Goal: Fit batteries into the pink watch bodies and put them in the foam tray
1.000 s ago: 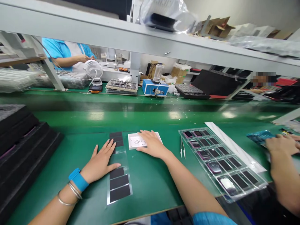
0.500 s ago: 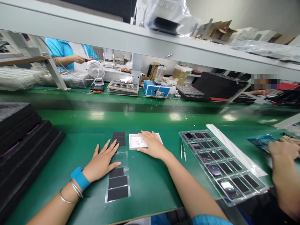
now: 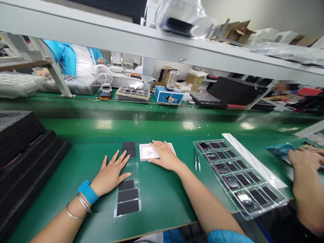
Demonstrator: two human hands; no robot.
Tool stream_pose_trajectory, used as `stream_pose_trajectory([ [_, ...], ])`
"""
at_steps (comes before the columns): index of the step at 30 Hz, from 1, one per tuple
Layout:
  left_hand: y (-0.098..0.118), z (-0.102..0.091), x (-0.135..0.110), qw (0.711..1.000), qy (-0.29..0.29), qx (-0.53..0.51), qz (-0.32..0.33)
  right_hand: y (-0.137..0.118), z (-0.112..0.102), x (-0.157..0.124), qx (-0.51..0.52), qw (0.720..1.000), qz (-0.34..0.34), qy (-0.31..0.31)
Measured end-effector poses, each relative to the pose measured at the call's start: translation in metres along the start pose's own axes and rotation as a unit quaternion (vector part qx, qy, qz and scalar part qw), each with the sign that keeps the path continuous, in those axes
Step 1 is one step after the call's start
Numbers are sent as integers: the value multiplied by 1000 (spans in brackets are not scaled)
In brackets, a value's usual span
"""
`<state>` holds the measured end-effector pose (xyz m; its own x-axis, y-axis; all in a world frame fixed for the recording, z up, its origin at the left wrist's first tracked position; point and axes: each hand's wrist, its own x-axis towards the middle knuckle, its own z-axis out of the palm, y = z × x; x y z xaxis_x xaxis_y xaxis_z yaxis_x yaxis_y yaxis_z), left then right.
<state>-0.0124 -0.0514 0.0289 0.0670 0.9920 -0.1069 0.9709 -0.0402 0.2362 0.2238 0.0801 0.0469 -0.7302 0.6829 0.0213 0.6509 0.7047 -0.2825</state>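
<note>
left hand [image 3: 110,174] lying spread, pinning film strip [image 3: 128,184] flat | right hand [image 3: 165,156] resting open on white card [image 3: 149,151], probably steadying it | tweezers [image 3: 197,161] lying beside

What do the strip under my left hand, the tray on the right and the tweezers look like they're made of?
Strip: looks like thin clear plastic film, glossy, carrying matte black patches; the green table shows through it. Tray: clear moulded plastic, shiny, with glints on its pocket walls. Tweezers: probably metal, pale and thin, but too small to be sure.
</note>
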Motion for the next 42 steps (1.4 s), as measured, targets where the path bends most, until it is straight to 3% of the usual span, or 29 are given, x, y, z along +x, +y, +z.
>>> stream_pose_trajectory([
  [11, 4, -2, -1, 1000, -12, 11, -9, -2, 0, 1, 0, 1000, 8, -7],
  [20, -3, 1, 2, 999, 51, -3, -2, 5, -4, 0, -11, 999, 43, 6],
  [30, -2, 3, 1, 1000, -8, 9, 4, 4, -4, 0, -37, 999, 31, -5],
  [42, -2, 6, 2, 1000, 9, 12, 12, 4, -4, 1, -46, 998, 30, -3],
])
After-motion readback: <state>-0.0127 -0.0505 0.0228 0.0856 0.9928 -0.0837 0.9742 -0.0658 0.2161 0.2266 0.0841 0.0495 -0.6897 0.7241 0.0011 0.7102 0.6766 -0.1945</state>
